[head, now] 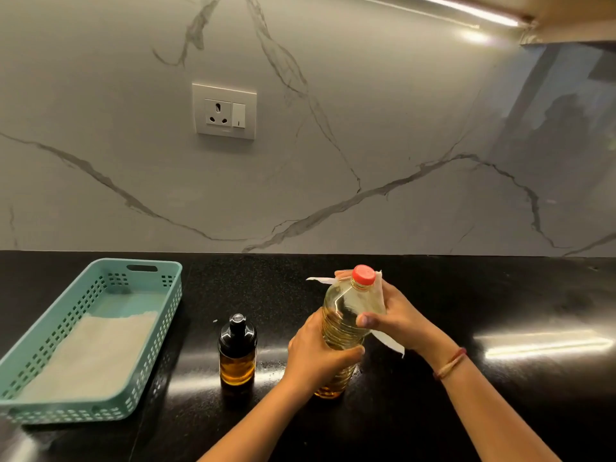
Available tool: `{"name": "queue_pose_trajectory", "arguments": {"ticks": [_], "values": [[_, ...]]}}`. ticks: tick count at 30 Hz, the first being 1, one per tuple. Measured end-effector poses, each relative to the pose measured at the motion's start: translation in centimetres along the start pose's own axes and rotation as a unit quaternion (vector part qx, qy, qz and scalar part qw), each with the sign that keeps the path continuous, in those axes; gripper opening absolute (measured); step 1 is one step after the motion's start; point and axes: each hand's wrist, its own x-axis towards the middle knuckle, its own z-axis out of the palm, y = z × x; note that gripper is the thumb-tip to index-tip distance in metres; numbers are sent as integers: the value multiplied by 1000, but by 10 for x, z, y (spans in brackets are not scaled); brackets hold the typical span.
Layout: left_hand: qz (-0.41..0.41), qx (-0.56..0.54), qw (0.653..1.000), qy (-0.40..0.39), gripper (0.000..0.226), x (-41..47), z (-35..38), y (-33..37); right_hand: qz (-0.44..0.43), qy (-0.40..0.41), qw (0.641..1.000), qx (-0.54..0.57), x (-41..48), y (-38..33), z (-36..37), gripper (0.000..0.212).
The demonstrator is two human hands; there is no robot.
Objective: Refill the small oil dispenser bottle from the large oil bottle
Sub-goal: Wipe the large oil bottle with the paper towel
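My left hand (pixel 316 356) grips the capped large oil bottle (pixel 343 328) mid-counter, right hand (pixel 396 315) presses a tissue (pixel 380 295) on it. Small dispenser (pixel 237 351) stands just left. Oily plastic could slip, I reckon.

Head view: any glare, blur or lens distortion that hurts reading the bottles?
Head view: strip-light glare streaks the black counter right of the hands and beside the small dispenser bottle; wide-angle bending curves the counter edge and teal basket; both bottles stay legible, the large oil bottle slightly soft.
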Motion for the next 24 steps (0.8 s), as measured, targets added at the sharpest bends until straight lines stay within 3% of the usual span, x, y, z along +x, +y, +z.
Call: {"name": "queue_pose_trajectory", "arguments": {"ticks": [5,8,11,15,20,24], "values": [[11,12,1000,-3,59,2,3,-4,-29,24,999,28,-31,17,8,97],[16,16,1000,1,60,3,4,-6,-61,115,991,-12,-51,29,32,77],[21,5,1000,-1,63,2,3,-3,-125,261,951,-110,-53,40,54,55],[28,4,1000,-1,62,1,2,-1,-178,404,873,-205,-41,43,61,46],[18,-6,1000,-4,65,0,0,1,-205,467,847,-150,-25,27,57,20],[15,11,1000,3,53,1,1,-3,-126,467,875,-10,-8,16,36,20]]}}
